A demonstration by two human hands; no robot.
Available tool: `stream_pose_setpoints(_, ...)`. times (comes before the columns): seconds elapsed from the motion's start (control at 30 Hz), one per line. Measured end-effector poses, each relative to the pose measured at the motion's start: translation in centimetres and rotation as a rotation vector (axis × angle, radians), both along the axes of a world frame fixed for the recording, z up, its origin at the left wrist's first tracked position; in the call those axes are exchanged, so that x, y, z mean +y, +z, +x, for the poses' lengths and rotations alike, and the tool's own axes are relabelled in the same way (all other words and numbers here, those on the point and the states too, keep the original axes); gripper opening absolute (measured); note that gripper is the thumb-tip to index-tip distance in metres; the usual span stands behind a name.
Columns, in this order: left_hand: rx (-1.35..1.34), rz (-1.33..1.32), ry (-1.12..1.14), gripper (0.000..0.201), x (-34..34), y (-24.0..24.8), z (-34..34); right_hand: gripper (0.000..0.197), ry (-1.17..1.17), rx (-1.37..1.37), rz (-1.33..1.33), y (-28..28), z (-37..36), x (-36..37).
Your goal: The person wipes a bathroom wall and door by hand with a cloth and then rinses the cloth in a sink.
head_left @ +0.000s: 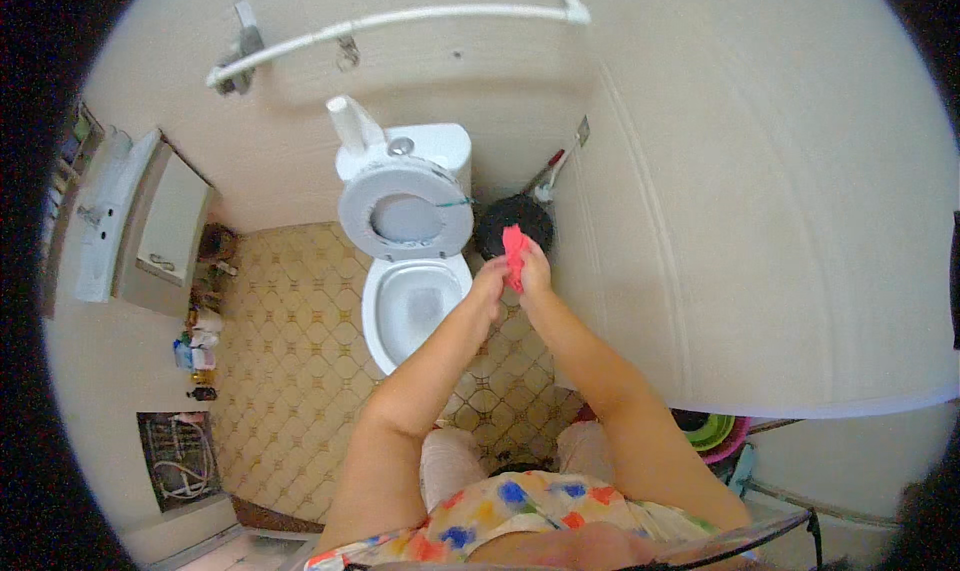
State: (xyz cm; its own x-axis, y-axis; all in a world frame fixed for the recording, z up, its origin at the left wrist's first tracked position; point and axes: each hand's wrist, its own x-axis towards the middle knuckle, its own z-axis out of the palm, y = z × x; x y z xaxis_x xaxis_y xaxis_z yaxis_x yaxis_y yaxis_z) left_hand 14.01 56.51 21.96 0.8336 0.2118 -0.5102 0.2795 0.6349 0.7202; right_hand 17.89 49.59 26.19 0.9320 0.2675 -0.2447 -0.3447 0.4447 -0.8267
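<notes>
Both my arms reach forward, with the hands close together over the floor just right of the toilet. Between them is a small, bunched bright pink cloth, standing up from the fingers. My right hand is closed round its right side. My left hand pinches it from the left, its fingertips partly hidden. Just beyond the hands is a round black bin. The toilet's seat is raised against the white cistern, and the bowl lies uncovered beside my left forearm.
A white roll-like object stands on the cistern. Behind the bin a red-handled stick leans by the wall. At left are a washbasin over a cabinet, and several bottles on the tiled floor. Green and pink basins are at lower right.
</notes>
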Motion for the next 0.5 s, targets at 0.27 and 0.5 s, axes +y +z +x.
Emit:
stream_pose_setpoints(0.27,0.151,0.106,-0.092,0.037,0.7,12.6,-11.1,0.035,0.261,0.105,-0.034,7.1,-6.9,0.3)
stream_pose_setpoints(0.5,0.145,0.146,0.142,0.047,-2.5,18.3,-16.3,0.035,0.456,0.104,-0.083,11.6,-10.6,1.0)
